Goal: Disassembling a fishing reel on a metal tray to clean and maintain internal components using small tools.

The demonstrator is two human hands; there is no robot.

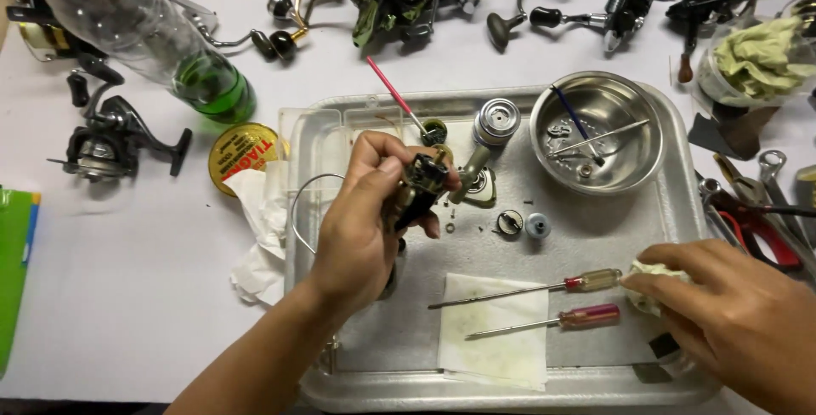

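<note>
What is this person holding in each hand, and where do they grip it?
The left hand pinches a dark fishing-reel body by its sides between thumb and fingers. The right hand grips a crumpled pale cloth at its edge.

Two bare hands in view, no gloves, rings, watch or bands. Left hand (357, 236) with forearm enters from 6 o'clock, uncovered down to frame edge, no sleeve showing. Right hand (739, 313) enters from 4 o'clock, wrist bare. Nails short, unpainted where visible.
</note>
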